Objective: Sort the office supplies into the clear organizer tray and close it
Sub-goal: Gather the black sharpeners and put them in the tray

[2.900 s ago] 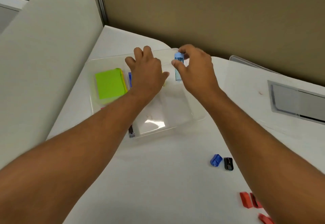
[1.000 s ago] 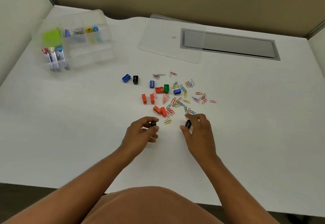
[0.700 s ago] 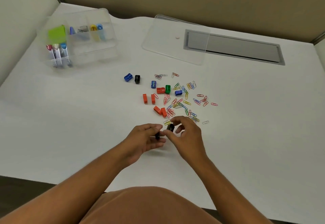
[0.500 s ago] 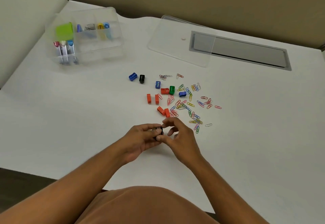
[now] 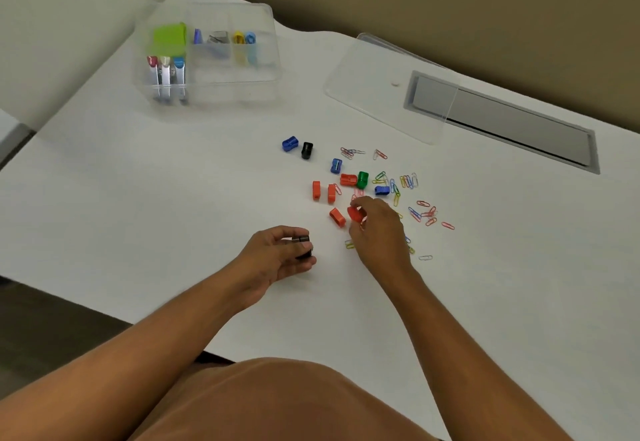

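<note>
White desk top (image 5: 173,198) is all around me, with tan walls behind it. My left hand (image 5: 277,260) is curled around little black plastic sharpeners (image 5: 304,248); I think there are two, but my fingers hide part of them. My right hand (image 5: 377,229) is pinching a small red plastic sharpener (image 5: 354,213) at its tips. Another red one (image 5: 337,217) lies just beside it. Bright paper clips (image 5: 408,182) are spread all about my right hand, and some are under it. I could snag a clip and drag it along, or drop the black ones if I grab too many. The clear plastic organizer tray (image 5: 263,69) sits far off at the back left, so it is a long carry. Its flat clear lid (image 5: 381,94) lies apart to the right, still off.
</note>
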Available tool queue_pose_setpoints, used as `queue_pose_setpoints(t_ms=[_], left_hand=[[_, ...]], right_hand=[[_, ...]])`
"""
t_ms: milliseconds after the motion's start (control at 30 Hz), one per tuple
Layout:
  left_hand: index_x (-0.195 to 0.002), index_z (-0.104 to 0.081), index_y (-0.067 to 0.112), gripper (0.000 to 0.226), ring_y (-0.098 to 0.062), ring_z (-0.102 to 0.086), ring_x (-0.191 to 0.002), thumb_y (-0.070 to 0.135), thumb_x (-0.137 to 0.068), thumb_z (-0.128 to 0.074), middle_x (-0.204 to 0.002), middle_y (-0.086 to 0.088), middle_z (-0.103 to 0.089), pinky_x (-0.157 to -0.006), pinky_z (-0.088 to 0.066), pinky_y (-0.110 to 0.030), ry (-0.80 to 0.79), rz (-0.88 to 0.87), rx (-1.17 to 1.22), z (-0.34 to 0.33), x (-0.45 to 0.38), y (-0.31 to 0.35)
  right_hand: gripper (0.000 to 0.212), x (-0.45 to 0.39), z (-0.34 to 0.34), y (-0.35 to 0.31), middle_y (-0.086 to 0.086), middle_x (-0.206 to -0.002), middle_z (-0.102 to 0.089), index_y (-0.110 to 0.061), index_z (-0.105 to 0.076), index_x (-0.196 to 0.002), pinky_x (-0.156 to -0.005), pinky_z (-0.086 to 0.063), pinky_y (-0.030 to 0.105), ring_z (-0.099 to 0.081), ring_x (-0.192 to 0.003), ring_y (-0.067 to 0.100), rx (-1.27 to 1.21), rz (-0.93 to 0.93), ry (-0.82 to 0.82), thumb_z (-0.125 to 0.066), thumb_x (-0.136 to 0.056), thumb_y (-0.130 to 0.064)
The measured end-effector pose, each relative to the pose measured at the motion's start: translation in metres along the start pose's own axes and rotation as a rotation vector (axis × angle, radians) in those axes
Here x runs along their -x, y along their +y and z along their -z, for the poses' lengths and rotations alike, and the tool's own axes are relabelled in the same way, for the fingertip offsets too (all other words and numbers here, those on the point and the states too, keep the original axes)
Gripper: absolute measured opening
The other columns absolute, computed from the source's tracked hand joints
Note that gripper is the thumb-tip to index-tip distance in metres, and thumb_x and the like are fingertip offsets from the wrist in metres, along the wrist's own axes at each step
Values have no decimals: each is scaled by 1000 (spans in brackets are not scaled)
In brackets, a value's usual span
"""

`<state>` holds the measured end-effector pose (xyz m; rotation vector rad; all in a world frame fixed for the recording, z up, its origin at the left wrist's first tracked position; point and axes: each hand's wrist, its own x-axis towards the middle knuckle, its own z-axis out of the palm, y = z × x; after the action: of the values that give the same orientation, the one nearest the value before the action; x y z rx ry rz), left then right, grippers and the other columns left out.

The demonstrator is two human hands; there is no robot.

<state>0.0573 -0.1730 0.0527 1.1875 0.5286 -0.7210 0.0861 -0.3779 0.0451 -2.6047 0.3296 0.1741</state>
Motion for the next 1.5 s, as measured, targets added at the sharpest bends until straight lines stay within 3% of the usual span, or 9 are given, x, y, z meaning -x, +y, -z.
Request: queue_pose_setpoints(t_ms=[133,300,433,667,800,933,1167,1300,1500], left_hand=[[-116,-70,4,26,-35,-78,-96,0,-91,-74,-102,-19,-74,-85,-64,-36,23,-12,10,6,1,-2],[-117,-70,6,26,-34,-78,-97,1,-92,-73,-104,-18,-75,-90,-63,-39,34,-25,-30,8,4,2],[-117,-71,5,26,-34,-78,-96,1,-91,-75,-103,-17,-74,-91,-62,-41,39,-48,-29,16,7,6],[-118,-69,5,26,-32,-77,-93,4,-93,-74,-100,-15,-73,-88,-62,-38,30,-60,-11,50,8,21],[-118,-71,8,23,-33,-77,-95,7,-96,-71,-99,-16,-74,-87,-62,-38,16,-59,-19,71,3,45],[-119,-73,11,22,-34,-77,-98,10,-97,-70,-100,-16,-77,-88,-63,-39,31,-118,-32,99,-4,79],[-118,-75,13,24,-32,-78,-94,9,-94,-73,-108,-18,-76,-83,-63,-33,104,-272,-8,156,-24,148],[-116,-75,14,23,-29,-77,-87,9,-94,-74,-110,-21,-74,-84,-64,-35,140,-308,-23,184,-43,182],[-117,-75,17,24,-29,-79,-90,10,-94,-74,-109,-15,-75,-90,-64,-41,160,-294,-41,205,-64,206]], right_hand=[[46,5,-2,-15,-6,-123,-63,-24,-58,-139,-96,-51,27,-58,-110,11,-117,32,75,-69,-95,-17],[26,4,-30,-19,0,-127,-62,-22,-71,-123,-93,-36,20,-48,-121,17,45,105,43,-68,-96,-18],[26,5,-42,-14,1,-138,-52,-22,-73,-121,-105,-41,29,-42,-132,22,68,84,64,-70,-95,-24],[16,8,-48,-24,-2,-112,-68,-21,-73,-112,-91,-44,20,-58,-103,11,-30,107,52,-66,-98,-19],[14,21,-46,-63,-15,-107,-67,-28,-68,-106,-84,-49,14,-63,-95,3,-412,2,7,-72,-95,-21],[9,24,-53,-122,-5,-106,-72,-19,-69,-107,-75,-61,29,-74,-90,15,-943,-247,-177,-68,-98,-19],[4,-43,-63,-220,-12,-97,-71,-31,-67,-99,-68,-58,27,-68,-79,15,-779,-21,-101,-68,-97,-28],[11,-130,-66,-268,-10,-99,-71,-30,-70,-102,-80,-59,34,-67,-90,11,-559,118,25,-73,-92,-32],[23,-217,-83,-317,1,-113,-67,-22,-71,-113,-82,-47,21,-61,-101,13,-230,212,46,-76,-91,-30]])
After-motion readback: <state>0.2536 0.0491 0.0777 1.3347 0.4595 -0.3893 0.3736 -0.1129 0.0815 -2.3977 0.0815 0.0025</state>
